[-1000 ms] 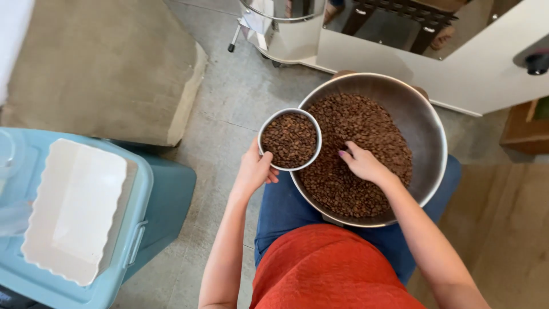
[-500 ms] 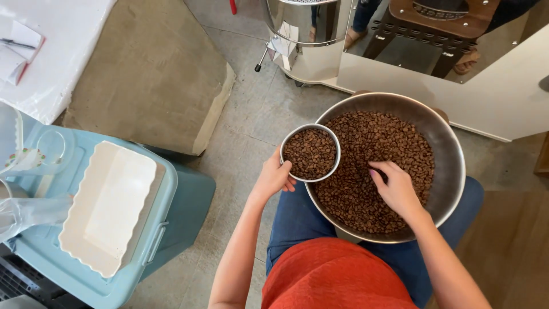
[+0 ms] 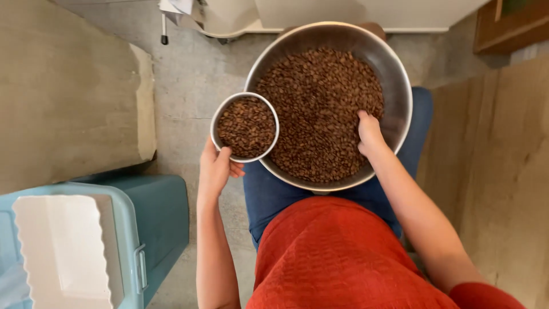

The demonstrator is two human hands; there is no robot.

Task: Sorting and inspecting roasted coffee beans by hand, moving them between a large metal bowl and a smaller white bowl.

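Observation:
A large steel bowl (image 3: 394,63) full of brown coffee beans (image 3: 320,109) rests on my lap. Over its left rim sits a small steel bowl (image 3: 216,120), also filled with beans, and my left hand (image 3: 216,169) grips it from below. My right hand (image 3: 369,134) lies palm down in the beans at the right side of the large bowl, fingers dug in among them. Whether it holds any beans is hidden.
A light blue plastic bin (image 3: 154,229) with a white scalloped tray (image 3: 63,252) on its lid stands at my lower left. A concrete block (image 3: 68,91) is at the left, a wooden panel (image 3: 509,171) at the right, and a white machine base (image 3: 343,14) ahead.
The view has shifted right and closer. My right hand moved from the middle of the beans to the right side of the large bowl. The left hand still holds the small bowl.

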